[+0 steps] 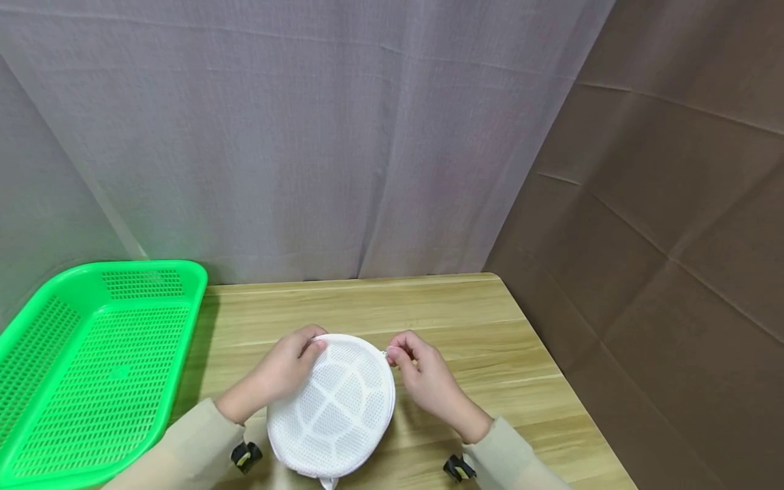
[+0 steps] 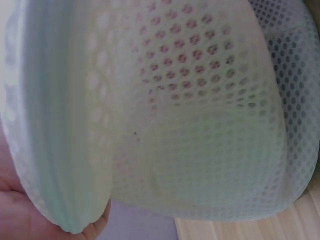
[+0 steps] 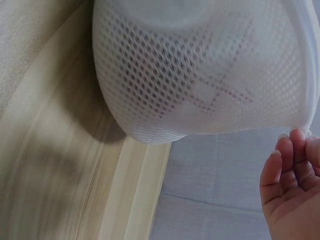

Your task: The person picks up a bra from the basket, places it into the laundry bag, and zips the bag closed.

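Observation:
A round white mesh laundry bag (image 1: 333, 415) is held over the table, its flat end with a spoked pattern facing up. My left hand (image 1: 288, 364) grips its upper left rim, thumb on top. At the upper right rim, my right hand (image 1: 422, 374) pinches a small white tab, which looks like a zipper pull, between thumb and fingertips. The right wrist view shows the bag's mesh side wall (image 3: 160, 70) and the right fingers at its seam. Something reddish shows faintly through the mesh. In the left wrist view the padded rim (image 2: 65, 125) crosses in front of the left palm.
A large green plastic basket (image 1: 197, 306) stands on the left of the wood-grain table (image 1: 490, 327). Grey curtain (image 1: 306, 136) hangs behind the table's back edge, and a brown panel (image 1: 661, 224) closes off the right side.

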Demonstrator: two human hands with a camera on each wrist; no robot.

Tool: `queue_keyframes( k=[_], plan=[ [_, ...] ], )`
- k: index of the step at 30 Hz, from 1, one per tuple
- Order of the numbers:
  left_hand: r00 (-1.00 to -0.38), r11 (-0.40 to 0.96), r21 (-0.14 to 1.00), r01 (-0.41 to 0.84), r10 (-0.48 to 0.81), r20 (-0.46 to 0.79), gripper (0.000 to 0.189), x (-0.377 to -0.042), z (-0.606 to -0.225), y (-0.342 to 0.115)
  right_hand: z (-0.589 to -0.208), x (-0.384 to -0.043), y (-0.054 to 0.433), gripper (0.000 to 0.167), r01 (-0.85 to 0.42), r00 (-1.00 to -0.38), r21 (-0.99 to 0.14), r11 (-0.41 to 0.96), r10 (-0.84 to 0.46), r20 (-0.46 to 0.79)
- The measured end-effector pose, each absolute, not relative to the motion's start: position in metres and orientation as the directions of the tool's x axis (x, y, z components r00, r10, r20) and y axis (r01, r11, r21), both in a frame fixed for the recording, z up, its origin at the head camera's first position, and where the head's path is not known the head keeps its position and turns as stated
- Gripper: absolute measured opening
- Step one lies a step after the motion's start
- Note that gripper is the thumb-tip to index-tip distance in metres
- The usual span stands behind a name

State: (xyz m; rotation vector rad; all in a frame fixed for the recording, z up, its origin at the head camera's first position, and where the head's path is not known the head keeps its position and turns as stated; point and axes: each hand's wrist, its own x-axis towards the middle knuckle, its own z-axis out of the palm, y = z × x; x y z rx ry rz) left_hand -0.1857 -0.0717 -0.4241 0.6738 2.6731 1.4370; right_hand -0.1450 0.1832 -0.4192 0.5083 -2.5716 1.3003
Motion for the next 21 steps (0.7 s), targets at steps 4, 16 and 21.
queue_keyframes(
  k=[4, 16, 21],
  plan=[
    [-0.925, 0.494, 0.809, 0.318, 0.349, 0.150, 0.013, -0.187, -0.423, -0.074, -0.418, -0.145, 0.183, 0.007, -0.393, -0.919, -0.740, 0.545, -0.205, 0.337],
    [-0.891, 0.472, 0.805, 0.360, 0.430, 0.146, 0.016, -0.179, -0.416, -0.061, -0.418, -0.147, 0.182, 0.009, -0.412, -0.910, -0.733, 0.542, -0.207, 0.359],
    [-0.862, 0.475, 0.779, 0.409, 0.482, 0.159, 0.009, -0.175, -0.416, -0.056, -0.418, -0.148, 0.181, 0.008, -0.417, -0.908, -0.726, 0.547, -0.206, 0.366]
  ],
)
